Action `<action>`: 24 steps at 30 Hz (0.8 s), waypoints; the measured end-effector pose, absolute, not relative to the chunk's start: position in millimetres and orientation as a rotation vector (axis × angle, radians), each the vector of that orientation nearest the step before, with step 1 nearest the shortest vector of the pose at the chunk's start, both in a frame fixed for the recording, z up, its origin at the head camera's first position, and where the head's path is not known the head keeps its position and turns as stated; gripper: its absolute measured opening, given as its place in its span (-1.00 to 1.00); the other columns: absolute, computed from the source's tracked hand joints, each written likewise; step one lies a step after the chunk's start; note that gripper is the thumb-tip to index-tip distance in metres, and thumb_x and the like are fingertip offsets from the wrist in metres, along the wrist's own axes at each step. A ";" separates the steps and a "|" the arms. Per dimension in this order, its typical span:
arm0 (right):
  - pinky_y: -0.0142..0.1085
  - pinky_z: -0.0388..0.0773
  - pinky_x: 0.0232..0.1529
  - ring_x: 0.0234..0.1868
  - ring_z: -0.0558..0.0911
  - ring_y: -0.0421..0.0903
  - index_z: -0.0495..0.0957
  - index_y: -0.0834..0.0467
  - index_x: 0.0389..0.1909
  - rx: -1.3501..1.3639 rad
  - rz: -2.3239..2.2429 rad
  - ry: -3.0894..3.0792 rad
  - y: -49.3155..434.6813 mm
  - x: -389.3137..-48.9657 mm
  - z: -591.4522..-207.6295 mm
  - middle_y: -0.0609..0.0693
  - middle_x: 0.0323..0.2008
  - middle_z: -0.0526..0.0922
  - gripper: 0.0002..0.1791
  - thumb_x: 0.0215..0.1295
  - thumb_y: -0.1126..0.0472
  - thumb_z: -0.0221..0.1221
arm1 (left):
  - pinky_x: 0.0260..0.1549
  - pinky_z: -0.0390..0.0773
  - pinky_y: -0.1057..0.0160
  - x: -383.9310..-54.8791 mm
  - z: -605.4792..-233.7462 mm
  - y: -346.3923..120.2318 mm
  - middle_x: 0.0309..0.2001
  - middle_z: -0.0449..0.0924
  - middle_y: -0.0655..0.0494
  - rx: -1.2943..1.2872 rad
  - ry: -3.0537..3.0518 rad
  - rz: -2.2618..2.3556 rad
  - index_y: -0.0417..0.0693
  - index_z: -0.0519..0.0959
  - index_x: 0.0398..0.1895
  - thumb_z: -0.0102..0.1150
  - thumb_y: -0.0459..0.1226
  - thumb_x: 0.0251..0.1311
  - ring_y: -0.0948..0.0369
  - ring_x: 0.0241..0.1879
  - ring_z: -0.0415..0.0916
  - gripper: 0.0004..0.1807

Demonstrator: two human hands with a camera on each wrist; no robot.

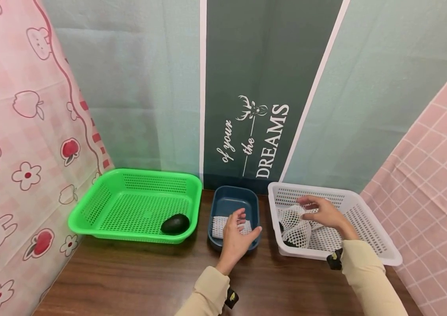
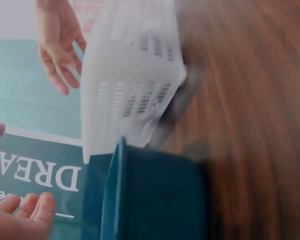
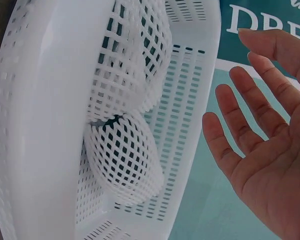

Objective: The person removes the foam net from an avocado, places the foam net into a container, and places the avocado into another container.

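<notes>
My left hand [image 1: 236, 239], fingers spread and slightly bent, hovers over a small dark blue tray [image 1: 231, 204]. In that tray lies a white foam net sleeve [image 1: 219, 227], partly covered by the hand in the head view. Over the white basket [image 1: 371, 232] is my right hand [image 1: 323, 215], its palm bare and fingers loosely bent in the right wrist view. Below it, dark fruits in white foam nets [image 3: 124, 159] lie inside the basket. A dark, smooth avocado [image 1: 175, 224] rests in the green basket [image 1: 106, 232], at its near right corner.
All three containers stand in a row on a brown wooden table [image 1: 128, 276], the blue tray between the two baskets. A green curtain [image 1: 136, 87] with printed words hangs right behind them. Pink patterned cloth [image 1: 18, 131] closes off the left side, pink checked cloth [image 1: 437, 175] the right.
</notes>
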State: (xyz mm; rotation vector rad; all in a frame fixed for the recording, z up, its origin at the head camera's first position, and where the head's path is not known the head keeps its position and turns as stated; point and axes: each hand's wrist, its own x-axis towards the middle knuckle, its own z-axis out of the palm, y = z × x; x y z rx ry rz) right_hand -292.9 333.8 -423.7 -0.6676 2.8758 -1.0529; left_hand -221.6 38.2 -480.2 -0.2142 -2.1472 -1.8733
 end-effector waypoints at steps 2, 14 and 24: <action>0.10 0.51 -0.04 -0.02 0.56 0.31 0.52 0.34 0.07 -0.657 -1.052 2.872 336.6 -294.0 -425.2 0.27 -0.01 0.58 -0.51 0.07 0.37 0.36 | -0.04 0.55 0.10 -219.0 -483.1 42.3 0.01 0.50 -0.09 -0.218 -2.146 -1.876 -0.21 0.44 0.18 0.48 -0.20 -0.02 0.01 -0.04 0.52 -0.32; -0.04 0.52 -0.03 0.01 0.52 0.34 0.51 0.40 0.07 -0.626 -1.047 2.852 351.3 -297.7 -417.8 0.32 0.01 0.56 -0.50 0.07 0.41 0.35 | -0.01 0.53 0.07 -209.4 -492.7 59.9 0.00 0.52 -0.02 -0.219 -2.142 -1.890 -0.18 0.46 0.16 0.51 -0.17 -0.06 0.00 -0.03 0.53 -0.31; 0.21 0.44 0.01 0.08 0.44 0.41 0.49 0.36 0.10 -0.584 -1.011 2.840 364.3 -308.5 -415.2 0.36 0.10 0.49 -0.51 0.11 0.39 0.32 | -0.05 0.52 0.04 -204.6 -496.2 72.5 0.00 0.51 -0.10 -0.259 -2.097 -1.840 -0.24 0.48 0.13 0.51 -0.17 -0.09 -0.02 -0.05 0.49 -0.31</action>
